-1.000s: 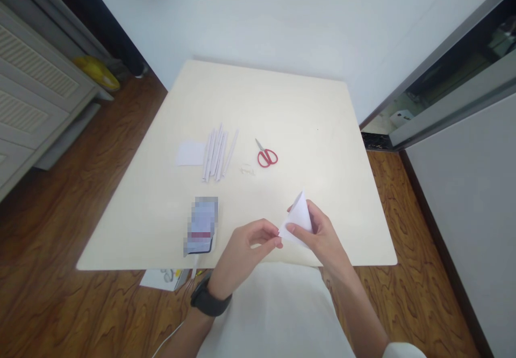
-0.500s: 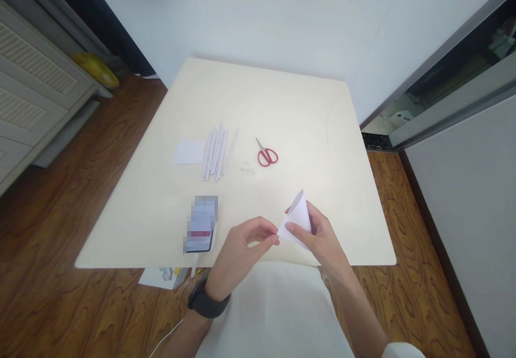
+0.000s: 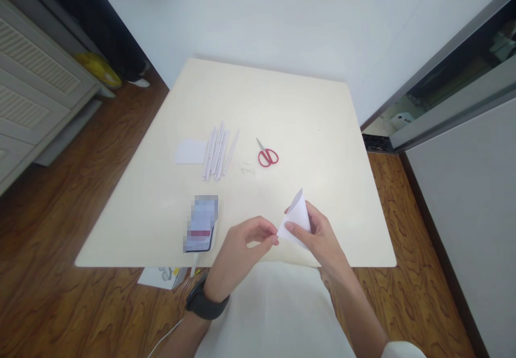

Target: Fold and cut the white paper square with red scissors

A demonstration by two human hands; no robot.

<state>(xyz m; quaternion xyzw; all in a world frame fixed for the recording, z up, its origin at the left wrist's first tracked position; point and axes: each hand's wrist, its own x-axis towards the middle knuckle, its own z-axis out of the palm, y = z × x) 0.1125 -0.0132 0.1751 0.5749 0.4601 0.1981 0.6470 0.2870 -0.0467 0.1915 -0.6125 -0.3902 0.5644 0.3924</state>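
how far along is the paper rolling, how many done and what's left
Done: a bunch of rolled paper sticks lies mid-table, too close together to count. In hand: both hands, left hand and right hand, curl a paper sheet into a cone. Left: one flat sheet beside the sticks.

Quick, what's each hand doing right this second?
Left hand: fingertips pinched on the lower corner of the paper cone.
Right hand: closed around the paper cone, holding it above the table.

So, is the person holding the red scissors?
No, the red scissors lie on the table, apart from both hands, which hold a piece of white paper.
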